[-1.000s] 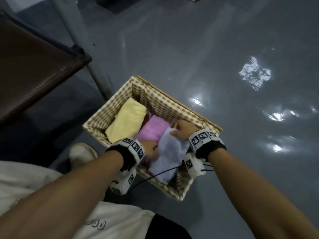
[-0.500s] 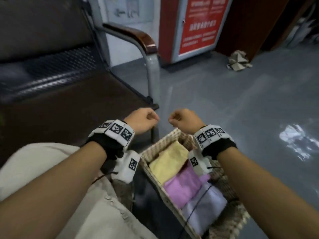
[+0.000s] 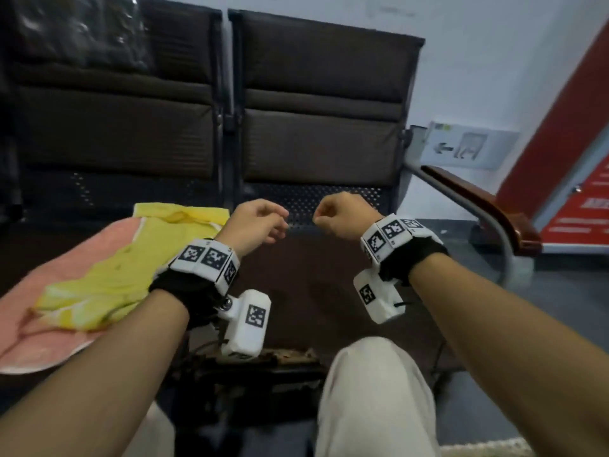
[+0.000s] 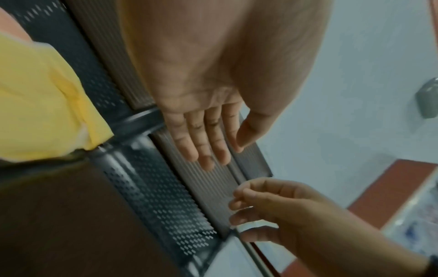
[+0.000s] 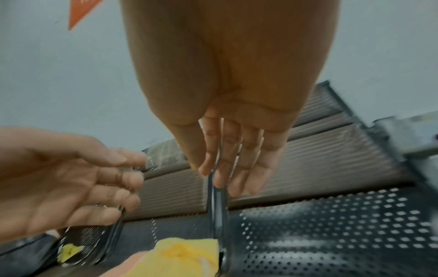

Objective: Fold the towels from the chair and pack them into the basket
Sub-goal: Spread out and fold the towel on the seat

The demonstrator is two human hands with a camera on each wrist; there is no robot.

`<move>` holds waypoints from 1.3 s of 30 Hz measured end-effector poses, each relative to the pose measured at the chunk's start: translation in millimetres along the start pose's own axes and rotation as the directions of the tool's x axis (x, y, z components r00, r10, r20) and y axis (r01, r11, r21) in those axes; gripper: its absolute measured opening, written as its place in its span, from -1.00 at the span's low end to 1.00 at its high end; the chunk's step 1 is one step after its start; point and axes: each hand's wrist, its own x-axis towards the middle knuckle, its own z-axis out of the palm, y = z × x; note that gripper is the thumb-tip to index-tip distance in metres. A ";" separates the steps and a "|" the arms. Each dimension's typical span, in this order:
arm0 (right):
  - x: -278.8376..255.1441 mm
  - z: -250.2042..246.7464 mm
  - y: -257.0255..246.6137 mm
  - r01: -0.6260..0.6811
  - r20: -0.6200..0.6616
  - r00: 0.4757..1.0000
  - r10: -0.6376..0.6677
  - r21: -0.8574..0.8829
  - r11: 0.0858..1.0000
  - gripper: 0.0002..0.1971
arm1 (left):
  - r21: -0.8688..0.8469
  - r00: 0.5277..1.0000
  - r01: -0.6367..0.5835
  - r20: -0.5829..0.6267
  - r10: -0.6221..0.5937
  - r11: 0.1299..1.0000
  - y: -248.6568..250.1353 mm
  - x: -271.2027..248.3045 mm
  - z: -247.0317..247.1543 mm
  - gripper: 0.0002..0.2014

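A crumpled yellow towel (image 3: 131, 265) lies on a spread pink towel (image 3: 75, 249) on the left chair seat. The yellow towel (image 4: 35, 103) also shows at the left of the left wrist view and the yellow towel (image 5: 187, 253) low in the right wrist view. My left hand (image 3: 260, 222) hovers just right of the towels, fingers relaxed and empty. My right hand (image 3: 339, 216) hangs beside it over the bare right seat (image 3: 313, 265), loosely curled, holding nothing. The wrist views show the left fingers (image 4: 203, 138) and right fingers (image 5: 232, 159) slack. The basket is out of view.
Two dark chairs with perforated metal backs stand against the wall. A wooden armrest (image 3: 487, 209) on a metal frame ends the row at the right. A red sign panel (image 3: 576, 192) stands beyond it. My knee in pale trousers (image 3: 372, 390) is below the hands.
The head view has swung up from the basket on the floor to the chairs. Both hands let go of the lavender towel laid in the basket and rose empty over the seat.
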 end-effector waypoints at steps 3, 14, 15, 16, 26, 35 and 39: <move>45.8 40.4 -39.9 0.092 0.127 0.988 -0.090 -0.005 0.996 -0.89 | 0.111 0.997 0.067 -0.054 -0.062 0.992 -43.2 16.9 -54.3 -0.87; 122.8 212.5 -118.2 0.274 0.483 0.839 -0.251 0.025 0.961 -0.56 | 0.864 0.935 0.236 -0.076 -0.346 0.446 -159.1 35.4 -157.4 -0.48; 126.5 224.3 -122.9 0.293 0.488 0.834 -0.257 0.003 0.956 -0.51 | 0.880 0.924 0.237 -0.073 -0.375 0.411 -159.6 36.2 -161.7 -0.41; 130.0 234.7 -126.6 0.302 0.486 0.836 -0.255 -0.019 0.953 -0.49 | 0.879 0.913 0.242 -0.063 -0.404 0.411 -161.5 36.9 -166.3 -0.38; 126.5 243.3 -119.7 0.249 0.378 0.898 -0.228 -0.007 0.969 -0.72 | 0.792 0.933 0.178 0.053 -0.356 0.584 -167.9 24.6 -179.2 -0.91; 88.9 102.1 -85.7 0.182 -0.205 0.976 -0.074 0.584 0.791 -0.92 | 0.098 0.992 -0.099 -0.071 0.106 0.990 -101.4 21.1 -126.3 -0.83; 68.3 64.8 -72.7 0.335 -0.439 0.898 0.039 0.738 0.586 -0.91 | -0.285 0.956 -0.223 -0.251 0.151 0.932 -64.1 26.1 -89.8 -0.84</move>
